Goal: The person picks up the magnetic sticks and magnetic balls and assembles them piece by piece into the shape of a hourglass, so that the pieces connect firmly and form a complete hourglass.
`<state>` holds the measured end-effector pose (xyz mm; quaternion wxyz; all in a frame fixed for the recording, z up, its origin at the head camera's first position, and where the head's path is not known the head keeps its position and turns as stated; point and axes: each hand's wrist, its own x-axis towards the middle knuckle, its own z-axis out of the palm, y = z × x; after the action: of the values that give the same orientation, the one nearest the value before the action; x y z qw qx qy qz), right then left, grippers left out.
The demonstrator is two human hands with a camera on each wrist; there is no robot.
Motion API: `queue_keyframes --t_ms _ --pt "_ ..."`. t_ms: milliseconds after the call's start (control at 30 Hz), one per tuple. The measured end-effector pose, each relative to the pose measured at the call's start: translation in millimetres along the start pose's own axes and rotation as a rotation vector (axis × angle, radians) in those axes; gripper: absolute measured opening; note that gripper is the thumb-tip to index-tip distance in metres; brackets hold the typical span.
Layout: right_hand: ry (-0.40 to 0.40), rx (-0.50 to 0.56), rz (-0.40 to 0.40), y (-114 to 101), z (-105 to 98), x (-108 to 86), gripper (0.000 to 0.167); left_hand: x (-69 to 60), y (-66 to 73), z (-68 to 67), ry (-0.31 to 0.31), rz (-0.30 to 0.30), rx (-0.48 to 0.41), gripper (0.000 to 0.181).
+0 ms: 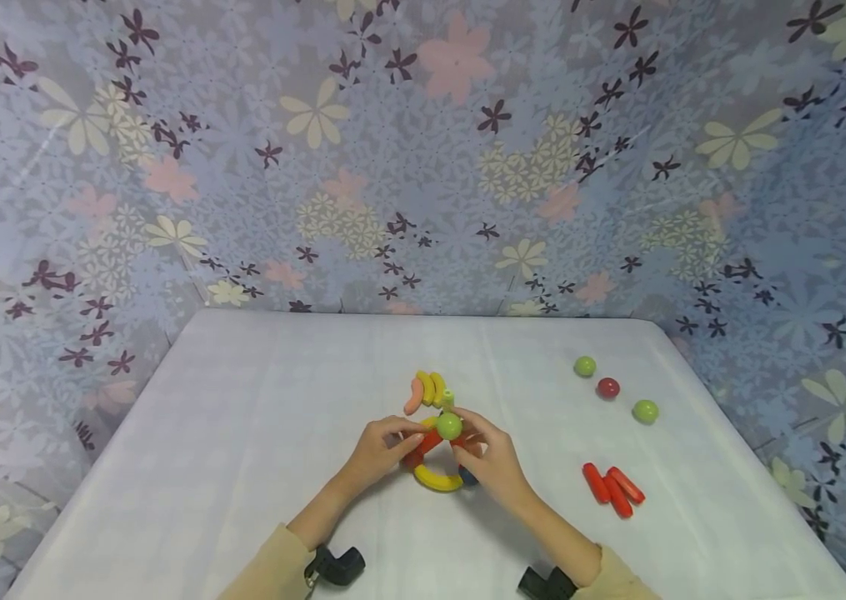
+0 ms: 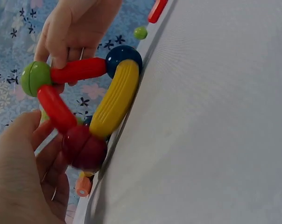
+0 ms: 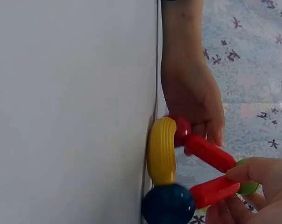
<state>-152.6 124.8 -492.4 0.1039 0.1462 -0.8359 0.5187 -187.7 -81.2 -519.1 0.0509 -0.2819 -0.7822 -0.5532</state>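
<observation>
Both hands are at a toy frame of sticks and balls near the middle of the table. A green ball (image 1: 449, 427) tops it, and two red sticks (image 2: 79, 70) slope down from that ball. One meets a dark red ball (image 2: 85, 148), the other a dark blue ball (image 2: 124, 59). A ridged yellow curved stick (image 2: 115, 100) joins these two along the bottom. My right hand (image 1: 493, 458) pinches the red stick by the green ball. My left hand (image 1: 381, 450) holds the other red stick, its fingertips partly hidden behind the frame.
Beyond the hands lie yellow curved sticks (image 1: 426, 388) and an orange curved stick (image 1: 413, 396). At the right are a green ball (image 1: 584, 367), a red ball (image 1: 608, 388) and another green ball (image 1: 646, 411). Loose red sticks (image 1: 618, 495) lie nearer, on the white table (image 1: 167, 467).
</observation>
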Motion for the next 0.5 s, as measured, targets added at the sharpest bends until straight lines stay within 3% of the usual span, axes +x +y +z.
queue_keyframes --t_ms 100,200,333,500 --pt "-0.008 -0.017 0.016 1.9 -0.4 -0.7 0.05 -1.1 -3.4 -0.5 -0.024 -0.068 -0.08 0.021" --pt "-0.033 -0.024 -0.001 6.6 -0.1 -0.4 0.049 0.0 -13.8 1.9 0.071 -0.096 -0.087 0.024" --pt "-0.07 -0.01 -0.043 10.2 -1.9 1.1 0.048 7.6 -18.4 7.2 0.179 -0.081 0.004 0.039" --pt "-0.074 0.0 -0.033 9.6 -4.9 3.8 0.047 20.1 -20.5 15.6 0.114 -0.085 0.012 0.049"
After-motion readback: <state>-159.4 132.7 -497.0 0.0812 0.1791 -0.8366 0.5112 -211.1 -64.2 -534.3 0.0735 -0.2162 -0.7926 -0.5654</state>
